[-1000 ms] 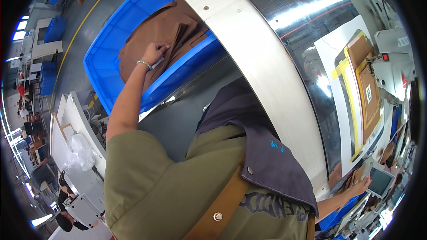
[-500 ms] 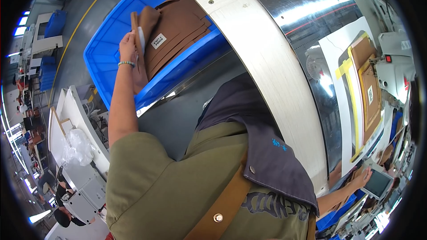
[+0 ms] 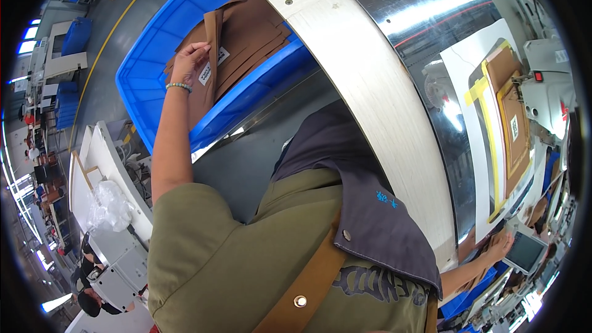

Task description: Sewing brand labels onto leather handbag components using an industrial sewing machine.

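My left hand point(image 3: 190, 63), with a beaded bracelet at the wrist, pinches the edge of a brown leather panel point(image 3: 213, 31) and lifts it like a page. Beneath and beside it lies a stack of similar brown panels point(image 3: 256, 31) in a blue plastic bin point(image 3: 145, 95). White labels point(image 3: 205, 74) show on either side of the raised edge. Over at the far right, my right hand point(image 3: 501, 246) is beside a grey screen panel point(image 3: 526, 253), its fingers looking stretched out. Whether they touch the panel is too small to tell.
A pale table edge point(image 3: 376, 86) curves between the bin and a shiny metal work surface point(image 3: 425, 55). On that surface sits a yellow-taped template holding a brown panel point(image 3: 515, 129), beside a white machine head point(image 3: 549, 55). A white machine table with clear plastic point(image 3: 108, 206) stands left.
My left hand has shifted right, and the panel's raised edge has moved right with it. A second label now shows left of that edge. My right hand stays near the screen panel.
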`<state>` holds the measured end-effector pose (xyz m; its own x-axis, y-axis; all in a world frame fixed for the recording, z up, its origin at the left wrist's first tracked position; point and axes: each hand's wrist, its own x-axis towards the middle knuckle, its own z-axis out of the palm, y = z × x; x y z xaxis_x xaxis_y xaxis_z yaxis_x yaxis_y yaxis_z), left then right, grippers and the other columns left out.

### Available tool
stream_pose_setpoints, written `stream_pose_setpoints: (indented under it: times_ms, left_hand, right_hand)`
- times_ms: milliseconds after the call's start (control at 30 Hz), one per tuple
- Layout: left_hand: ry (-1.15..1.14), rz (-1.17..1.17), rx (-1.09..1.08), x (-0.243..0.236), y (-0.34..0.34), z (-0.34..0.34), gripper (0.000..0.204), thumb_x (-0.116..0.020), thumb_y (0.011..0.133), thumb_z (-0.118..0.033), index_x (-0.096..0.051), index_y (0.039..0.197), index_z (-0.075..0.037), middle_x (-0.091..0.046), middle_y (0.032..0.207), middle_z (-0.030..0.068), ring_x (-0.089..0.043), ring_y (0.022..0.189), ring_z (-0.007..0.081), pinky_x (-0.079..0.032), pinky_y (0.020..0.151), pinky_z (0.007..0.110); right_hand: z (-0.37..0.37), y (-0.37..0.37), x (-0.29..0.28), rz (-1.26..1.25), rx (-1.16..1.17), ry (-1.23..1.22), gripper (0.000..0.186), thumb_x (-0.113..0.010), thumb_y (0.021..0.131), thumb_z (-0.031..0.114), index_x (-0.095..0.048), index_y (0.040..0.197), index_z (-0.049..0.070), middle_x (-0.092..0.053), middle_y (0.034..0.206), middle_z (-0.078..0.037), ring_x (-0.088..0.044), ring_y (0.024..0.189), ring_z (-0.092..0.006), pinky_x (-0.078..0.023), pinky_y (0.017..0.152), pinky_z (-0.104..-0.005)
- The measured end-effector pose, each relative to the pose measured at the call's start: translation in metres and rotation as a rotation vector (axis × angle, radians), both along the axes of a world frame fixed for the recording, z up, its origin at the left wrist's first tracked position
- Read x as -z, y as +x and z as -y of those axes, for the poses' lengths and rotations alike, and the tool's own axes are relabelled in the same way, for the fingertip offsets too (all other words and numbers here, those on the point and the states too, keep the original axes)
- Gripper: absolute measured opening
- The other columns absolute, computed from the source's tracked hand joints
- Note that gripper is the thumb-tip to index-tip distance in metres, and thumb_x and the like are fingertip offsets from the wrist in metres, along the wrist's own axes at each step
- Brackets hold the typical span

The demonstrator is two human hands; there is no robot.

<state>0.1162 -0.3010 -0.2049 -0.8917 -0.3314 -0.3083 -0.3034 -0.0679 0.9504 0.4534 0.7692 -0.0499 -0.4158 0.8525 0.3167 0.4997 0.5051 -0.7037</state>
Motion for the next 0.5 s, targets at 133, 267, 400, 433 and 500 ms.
stream_pose_setpoints:
  times_ms: [133,267,400,433,500]
  left_hand:
    - [0.091,0.106,-0.037,0.005,0.006,0.011,0.013,-0.076,0.097,-0.003,-0.074,0.110,-0.003,-0.076,0.101,0.0048,-0.072,0.087,0.0137,-0.062,0.084,0.028]
    - [0.165,0.124,-0.013,0.013,0.006,0.017,0.015,-0.074,0.100,-0.008,-0.073,0.115,-0.005,-0.075,0.105,0.0031,-0.070,0.092,0.0132,-0.060,0.090,0.028]
    - [0.226,0.093,0.089,0.012,0.006,0.021,0.017,-0.072,0.101,-0.008,-0.072,0.117,-0.004,-0.074,0.103,0.0024,-0.070,0.091,0.0134,-0.060,0.089,0.027]
    - [0.127,0.118,0.056,0.010,0.006,0.019,0.017,-0.073,0.101,-0.009,-0.072,0.118,-0.004,-0.074,0.103,0.0019,-0.070,0.091,0.0129,-0.059,0.088,0.027]
    - [0.025,0.142,0.023,0.005,0.005,0.010,0.018,-0.073,0.101,-0.010,-0.072,0.118,-0.004,-0.074,0.103,0.0013,-0.070,0.091,0.0125,-0.059,0.088,0.027]
  right_hand:
    - [0.003,-0.003,-0.001,-0.054,-0.052,-0.018,0.037,-0.067,0.103,0.022,-0.071,0.130,-0.003,-0.050,0.158,-0.010,-0.063,0.126,-0.0244,-0.060,0.092,-0.0315]
    - [0.005,-0.004,0.000,-0.081,-0.078,-0.086,0.036,-0.066,0.104,0.023,-0.072,0.128,-0.004,-0.050,0.156,-0.010,-0.063,0.126,-0.0244,-0.059,0.094,-0.0308]
    - [0.011,-0.003,0.003,-0.078,-0.019,-0.124,0.036,-0.065,0.105,0.023,-0.071,0.128,-0.004,-0.052,0.153,-0.010,-0.064,0.124,-0.0236,-0.059,0.093,-0.0306]
    - [0.013,-0.003,0.004,-0.096,-0.060,-0.093,0.036,-0.065,0.105,0.023,-0.071,0.128,-0.004,-0.052,0.153,-0.010,-0.064,0.124,-0.0236,-0.059,0.093,-0.0306]
    - [0.018,-0.003,0.006,-0.013,-0.027,-0.014,0.035,-0.065,0.105,0.023,-0.071,0.129,-0.001,-0.060,0.144,-0.009,-0.066,0.117,-0.0216,-0.059,0.088,-0.0292]
